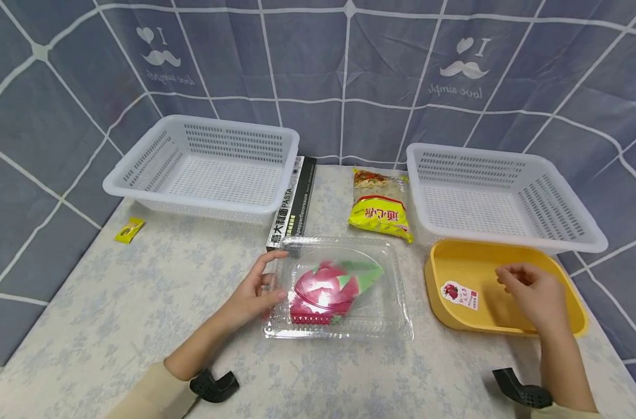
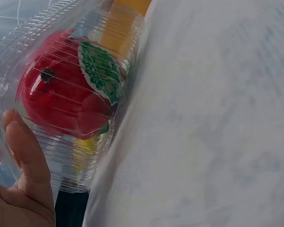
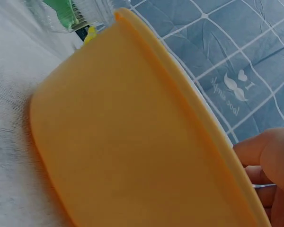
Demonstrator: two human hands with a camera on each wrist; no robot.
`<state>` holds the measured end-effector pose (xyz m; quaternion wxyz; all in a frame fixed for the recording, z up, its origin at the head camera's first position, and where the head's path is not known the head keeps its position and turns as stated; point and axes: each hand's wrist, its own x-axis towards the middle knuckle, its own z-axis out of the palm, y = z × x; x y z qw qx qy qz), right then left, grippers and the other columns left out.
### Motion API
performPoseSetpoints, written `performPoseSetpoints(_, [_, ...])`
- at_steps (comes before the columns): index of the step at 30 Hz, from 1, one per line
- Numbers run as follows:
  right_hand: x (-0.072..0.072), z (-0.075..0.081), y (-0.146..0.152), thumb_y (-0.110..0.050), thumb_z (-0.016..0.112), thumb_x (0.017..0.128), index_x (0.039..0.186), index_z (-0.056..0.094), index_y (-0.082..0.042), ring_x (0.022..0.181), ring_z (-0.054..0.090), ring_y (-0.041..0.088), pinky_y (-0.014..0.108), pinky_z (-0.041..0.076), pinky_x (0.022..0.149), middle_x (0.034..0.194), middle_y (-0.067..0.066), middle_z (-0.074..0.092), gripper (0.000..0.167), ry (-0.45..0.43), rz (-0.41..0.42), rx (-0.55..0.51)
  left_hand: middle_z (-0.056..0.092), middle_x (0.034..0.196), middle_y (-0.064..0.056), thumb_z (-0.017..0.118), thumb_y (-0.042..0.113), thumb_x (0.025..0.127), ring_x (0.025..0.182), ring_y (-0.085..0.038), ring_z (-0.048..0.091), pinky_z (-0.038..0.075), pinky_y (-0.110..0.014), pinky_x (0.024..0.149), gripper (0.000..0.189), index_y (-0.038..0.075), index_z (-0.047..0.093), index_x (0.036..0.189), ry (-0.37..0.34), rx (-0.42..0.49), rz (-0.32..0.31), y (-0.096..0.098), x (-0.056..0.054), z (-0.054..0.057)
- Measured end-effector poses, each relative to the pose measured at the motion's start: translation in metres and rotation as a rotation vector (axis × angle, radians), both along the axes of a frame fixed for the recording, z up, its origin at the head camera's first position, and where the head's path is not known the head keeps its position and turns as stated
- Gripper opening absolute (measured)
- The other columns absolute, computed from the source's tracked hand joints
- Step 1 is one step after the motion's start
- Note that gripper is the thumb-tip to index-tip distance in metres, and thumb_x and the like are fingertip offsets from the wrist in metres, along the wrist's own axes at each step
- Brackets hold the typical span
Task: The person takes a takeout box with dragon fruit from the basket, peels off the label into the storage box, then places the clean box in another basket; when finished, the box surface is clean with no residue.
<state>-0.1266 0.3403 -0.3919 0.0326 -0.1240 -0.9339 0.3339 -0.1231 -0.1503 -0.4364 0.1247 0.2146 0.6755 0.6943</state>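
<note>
at centre frame, the left hand (image 1: 252, 298) gripped the clear box (image 1: 393, 308) by its left edge, presumably steadying it; over the yellow tub (image 1: 472, 267) at right, the right hand's (image 1: 536, 294) curled fingers hid any hold.

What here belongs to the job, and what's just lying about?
Likely in use:
clear clamshell box, held by left hand
red fruit-shaped item inside
yellow tub, under right hand
fruit label in tub

Apparently lying about:
left white basket
right white basket
pasta box
macaroni bag
yellow packet

On the bag (image 1: 382, 203), "通心粉" is read. "PASTA" is printed on the box (image 1: 298, 203) at its left, mirrored "love simple" on the cloth (image 1: 318, 64) behind.
</note>
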Motion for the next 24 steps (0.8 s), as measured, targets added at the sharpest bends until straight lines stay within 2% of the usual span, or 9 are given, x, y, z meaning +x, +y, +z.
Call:
performPoseSetpoints(2, [-0.003, 0.003, 0.000, -0.035, 0.053, 0.100, 0.116, 0.059, 0.009, 0.068, 0.054, 0.004, 0.015, 0.047, 0.055, 0.095, 0.019, 0.066, 0.047, -0.001, -0.005, -0.008, 0.047, 0.072, -0.002, 0.063, 0.006, 0.093, 0.047, -0.005, 0.042, 0.041, -0.020, 0.041, 0.067, 0.013, 0.025, 0.148, -0.017, -0.022, -0.004, -0.002, 0.000, 0.002])
performPoseSetpoints(6, [-0.008, 0.008, 0.001, -0.034, 0.053, 0.100, 0.116, 0.060, 0.009, 0.067, 0.054, 0.003, 0.015, 0.046, 0.055, 0.091, 0.015, 0.067, 0.046, 0.017, -0.005, -0.005, 0.046, 0.072, -0.003, 0.063, 0.007, 0.094, 0.046, -0.008, 0.046, 0.045, -0.025, 0.038, 0.067, 0.015, 0.026, 0.149, -0.044, -0.068, -0.020, -0.003, -0.001, 0.006])
performPoseSetpoints(12, [-0.017, 0.016, 0.004, -0.031, 0.055, 0.100, 0.112, 0.062, 0.009, 0.065, 0.055, -0.003, 0.014, 0.046, 0.055, 0.077, -0.011, 0.064, 0.043, 0.097, 0.028, -0.042, 0.044, 0.075, -0.007, 0.059, -0.001, 0.092, 0.043, -0.006, 0.043, 0.039, -0.023, 0.033, 0.058, 0.005, 0.029, 0.141, -0.013, -0.053, -0.018, 0.000, -0.002, 0.006])
performPoseSetpoints(15, [-0.022, 0.019, 0.006, -0.032, 0.057, 0.099, 0.108, 0.065, 0.002, 0.064, 0.057, -0.002, 0.013, 0.046, 0.056, 0.072, -0.016, 0.062, 0.036, 0.112, -0.004, -0.120, 0.042, 0.072, -0.005, 0.056, -0.005, 0.089, 0.042, -0.005, 0.041, 0.036, -0.023, 0.031, 0.052, 0.003, 0.033, 0.135, 0.012, -0.028, 0.024, 0.004, 0.000, 0.003])
performPoseSetpoints(19, [-0.027, 0.023, 0.007, -0.033, 0.059, 0.098, 0.101, 0.066, -0.014, 0.066, 0.058, 0.001, 0.012, 0.044, 0.059, 0.072, -0.018, 0.063, 0.021, 0.112, -0.045, -0.259, 0.039, 0.066, -0.001, 0.053, -0.008, 0.085, 0.040, -0.003, 0.038, 0.034, -0.022, 0.029, 0.048, 0.001, 0.037, 0.129, 0.029, -0.007, 0.095, 0.009, 0.001, 0.000])
performPoseSetpoints(24, [-0.028, 0.026, 0.009, -0.029, 0.058, 0.099, 0.097, 0.065, -0.023, 0.066, 0.057, 0.001, 0.010, 0.045, 0.059, 0.071, -0.020, 0.063, 0.010, 0.119, -0.056, -0.349, 0.038, 0.065, 0.002, 0.052, -0.009, 0.083, 0.039, -0.001, 0.035, 0.031, -0.019, 0.029, 0.040, 0.003, 0.042, 0.120, 0.027, 0.024, 0.132, 0.012, 0.003, 0.000])
